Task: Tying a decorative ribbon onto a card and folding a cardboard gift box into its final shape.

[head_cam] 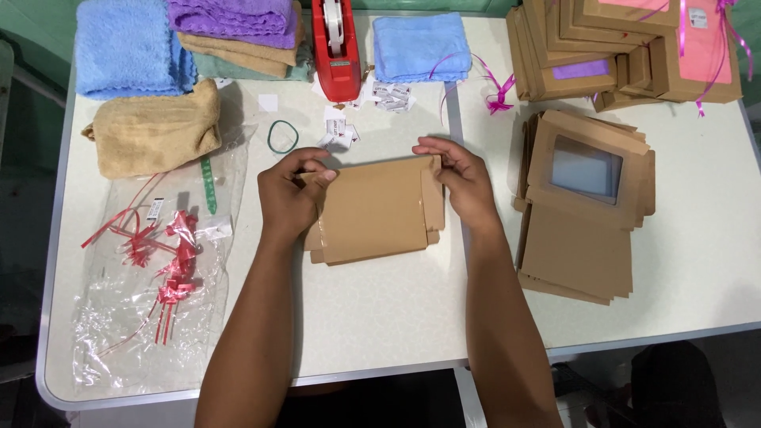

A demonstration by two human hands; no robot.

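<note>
On table (380, 317), both hands' fingers (432, 150) pinching flat cardboard box (376, 210) edges.

Both forearms bare to frame edge, no sleeves; left hand (289, 194), right hand (464, 182) ungloved.

- Flat cardboard box (379, 208) lies mid-table (380, 317), left hand (289, 194) on its left edge, right hand (464, 178) on its right.
- Right of it, a stack of flat window boxes (583, 210); behind that stack, finished boxes (626, 47).
- Behind the box, a rubber band (283, 136), small labels (341, 131) and the tape dispenser (334, 47).
- Far left, folded towels (151, 131); nearer, a plastic bag (151, 317) with ribbon bows (170, 261) on it.
</note>
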